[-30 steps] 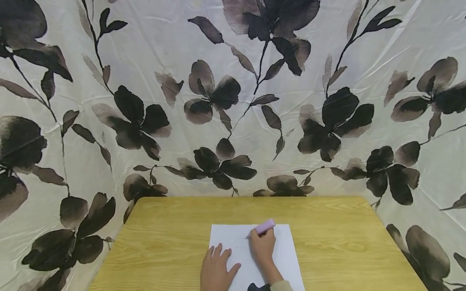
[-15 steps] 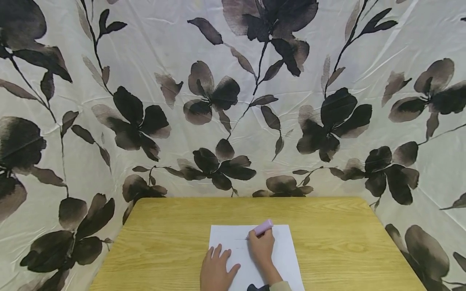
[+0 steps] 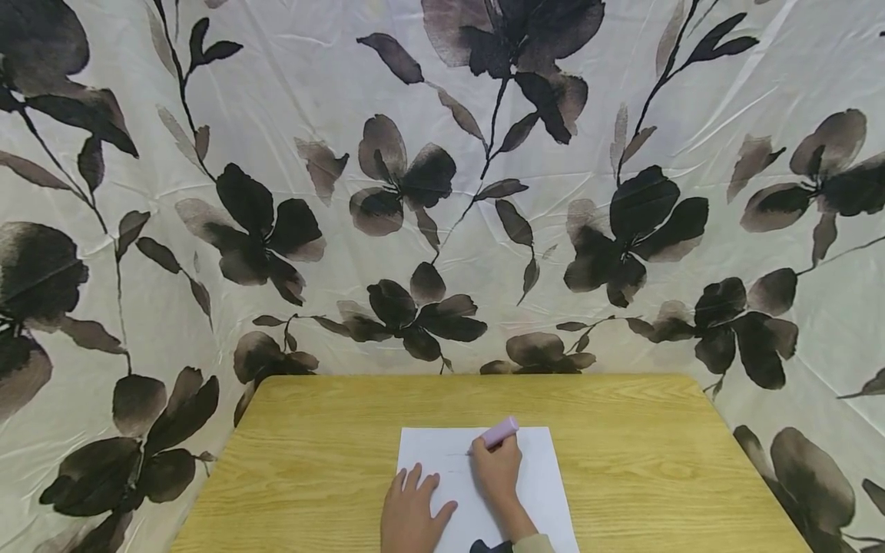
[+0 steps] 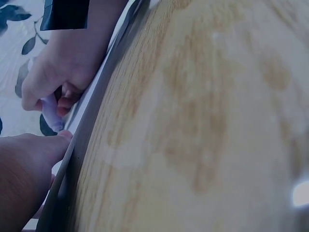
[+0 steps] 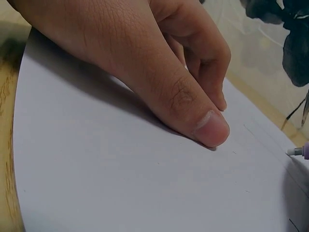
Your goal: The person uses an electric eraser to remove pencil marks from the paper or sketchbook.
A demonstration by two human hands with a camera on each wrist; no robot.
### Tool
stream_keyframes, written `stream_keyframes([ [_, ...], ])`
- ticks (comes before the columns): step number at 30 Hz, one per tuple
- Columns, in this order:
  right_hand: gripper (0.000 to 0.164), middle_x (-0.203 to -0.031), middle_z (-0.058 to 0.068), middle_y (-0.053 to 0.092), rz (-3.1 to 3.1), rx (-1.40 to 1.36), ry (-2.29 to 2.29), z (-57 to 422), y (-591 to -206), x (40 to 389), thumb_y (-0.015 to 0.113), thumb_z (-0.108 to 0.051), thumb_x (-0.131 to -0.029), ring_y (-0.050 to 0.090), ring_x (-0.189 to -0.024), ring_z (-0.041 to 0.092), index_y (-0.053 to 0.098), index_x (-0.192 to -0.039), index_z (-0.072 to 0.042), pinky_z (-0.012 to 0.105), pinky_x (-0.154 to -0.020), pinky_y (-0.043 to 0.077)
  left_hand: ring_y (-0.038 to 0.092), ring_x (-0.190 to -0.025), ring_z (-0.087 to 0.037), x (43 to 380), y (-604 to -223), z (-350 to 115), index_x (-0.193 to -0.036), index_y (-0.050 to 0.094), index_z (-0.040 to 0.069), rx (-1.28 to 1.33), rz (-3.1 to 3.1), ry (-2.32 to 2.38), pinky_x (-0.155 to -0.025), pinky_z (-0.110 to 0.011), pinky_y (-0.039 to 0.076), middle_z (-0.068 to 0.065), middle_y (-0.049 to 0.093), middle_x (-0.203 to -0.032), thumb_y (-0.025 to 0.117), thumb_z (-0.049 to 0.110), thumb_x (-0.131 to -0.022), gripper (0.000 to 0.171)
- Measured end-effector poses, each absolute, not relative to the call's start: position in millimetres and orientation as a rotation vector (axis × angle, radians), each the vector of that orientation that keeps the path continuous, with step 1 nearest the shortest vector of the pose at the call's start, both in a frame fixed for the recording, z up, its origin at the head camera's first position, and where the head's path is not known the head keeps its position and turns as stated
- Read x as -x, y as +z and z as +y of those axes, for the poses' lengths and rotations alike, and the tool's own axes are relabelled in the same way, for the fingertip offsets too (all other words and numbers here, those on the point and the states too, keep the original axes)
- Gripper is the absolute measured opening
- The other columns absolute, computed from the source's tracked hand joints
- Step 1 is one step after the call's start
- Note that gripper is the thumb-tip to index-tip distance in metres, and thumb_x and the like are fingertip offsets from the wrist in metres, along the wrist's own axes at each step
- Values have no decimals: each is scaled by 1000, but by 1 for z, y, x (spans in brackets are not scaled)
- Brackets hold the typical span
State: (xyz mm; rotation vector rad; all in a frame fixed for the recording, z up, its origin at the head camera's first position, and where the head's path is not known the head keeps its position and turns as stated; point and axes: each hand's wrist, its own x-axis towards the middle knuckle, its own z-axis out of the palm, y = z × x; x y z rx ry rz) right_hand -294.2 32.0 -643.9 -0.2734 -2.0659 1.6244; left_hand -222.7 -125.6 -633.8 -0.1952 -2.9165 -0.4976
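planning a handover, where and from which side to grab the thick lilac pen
Probably the free upper end of the thick lilac pen, from the far right: it slants out that way, while the right hand pinches nearer the tip.

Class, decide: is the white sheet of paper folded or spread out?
Spread out: the sheet of paper lies flat on the table, its far corners showing and no fold line visible.

From here the light is soft and even, shining faintly on the cloth (image 3: 747, 88). In the left wrist view the surface (image 4: 193, 121) blurs beside white glare (image 4: 302, 194); in the right, shadow (image 5: 87, 83) dims the paper (image 5: 96, 164).
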Motion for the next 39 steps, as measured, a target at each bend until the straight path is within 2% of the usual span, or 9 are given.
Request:
stream_keyframes([
  [10,22,-67,0,54,-2055,287,1618,31,-642,294,69,-2,-73,48,-59,13,53,-87,-5,25,-49,41,48,-120,-44,221,-630,-126,-112,70,15,203,-2903,-497,-97,-58,42,-19,58,-126,70,56,-79,53],
  [22,13,-55,2,54,-1974,431,1807,39,-636,299,63,-4,-79,50,-43,12,51,-86,-3,25,-40,44,48,-120,-43,223,-637,-128,-113,70,16,213,-2889,-459,-100,-56,40,-18,58,-127,69,57,-80,53],
  [30,19,-63,-1,49,-2099,348,1691,37,-638,295,68,-5,-74,44,-56,11,54,-86,-4,24,-48,37,47,-121,-44,222,-636,-128,-112,70,15,217,-2884,-486,-100,-58,40,-19,58,-127,70,56,-80,53],
  [39,21,-66,-1,51,-2123,319,1628,36,-638,297,70,-4,-73,46,-61,14,54,-87,-4,26,-53,40,49,-119,-43,225,-637,-127,-110,71,15,228,-2861,-467,-98,-57,42,-19,59,-124,71,56,-78,52],
])
